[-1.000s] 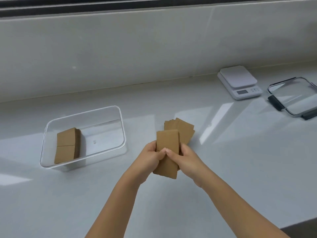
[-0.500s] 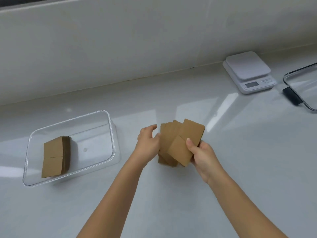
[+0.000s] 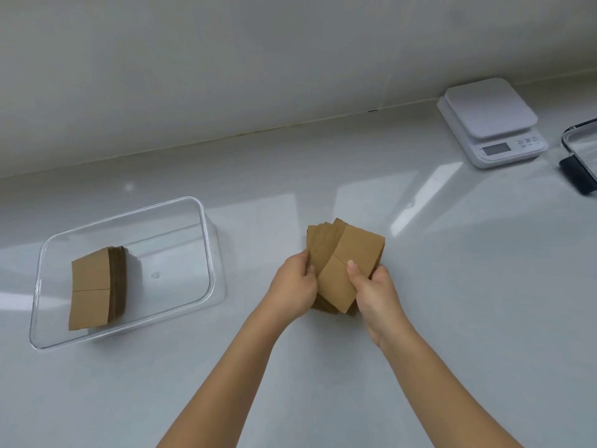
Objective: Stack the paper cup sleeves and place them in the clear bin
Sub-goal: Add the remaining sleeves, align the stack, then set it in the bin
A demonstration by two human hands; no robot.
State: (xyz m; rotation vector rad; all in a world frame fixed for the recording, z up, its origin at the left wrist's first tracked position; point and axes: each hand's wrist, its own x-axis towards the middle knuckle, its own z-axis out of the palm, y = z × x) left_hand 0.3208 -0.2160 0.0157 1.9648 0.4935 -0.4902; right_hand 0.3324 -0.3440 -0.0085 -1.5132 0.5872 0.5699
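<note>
A fanned pile of brown paper cup sleeves (image 3: 345, 253) rests on the white counter at the centre. My left hand (image 3: 295, 287) grips the pile's left edge. My right hand (image 3: 376, 292) holds its right side, thumb pressed on the top sleeve, which lies askew over the others. The clear bin (image 3: 206, 250) stands to the left of my hands. Inside it, against the left wall, sits a neat stack of sleeves (image 3: 93, 287).
A white kitchen scale (image 3: 492, 122) stands at the back right near the wall. A clear lid with a dark clip (image 3: 581, 163) pokes in at the right edge. The wall runs along the back of the counter.
The sleeves that both hands held upright have come down onto the fanned pile. Both hands now close on the pile's sides. The view has shifted left and down.
</note>
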